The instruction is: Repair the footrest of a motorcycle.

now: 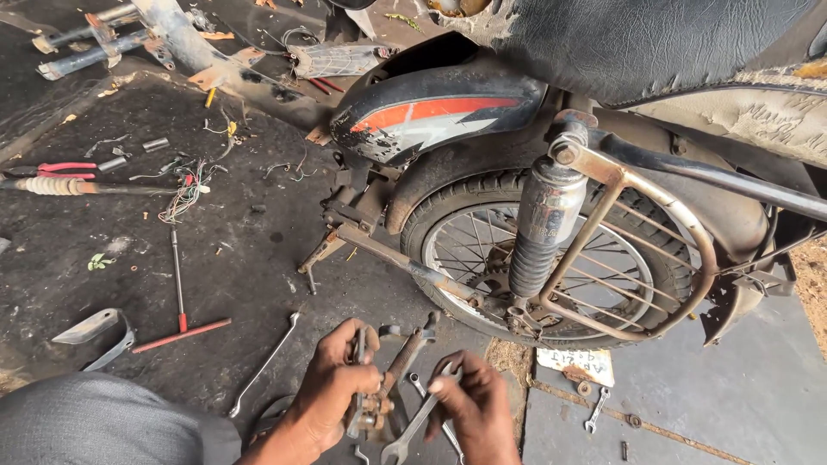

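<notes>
This is a roadside-style motorcycle repair workshop. A partly stripped motorcycle (551,172) stands on a dark, oil-stained floor (258,258) just beyond the fingers (366,375), its rear wheel (534,258) and shock absorber (543,224) exposed. Spanners (263,366), a red T-handle tool (179,301), pliers (52,170) and cut wires (185,194) lie scattered left of the fingers.

even daylight, soft shadows, sharp focus, slight edge distortion

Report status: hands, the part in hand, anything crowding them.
Left hand grips rusty metal part. Right hand holds open-end spanner against it. Loose spanner on ground beside; rear wheel just ahead.
</notes>
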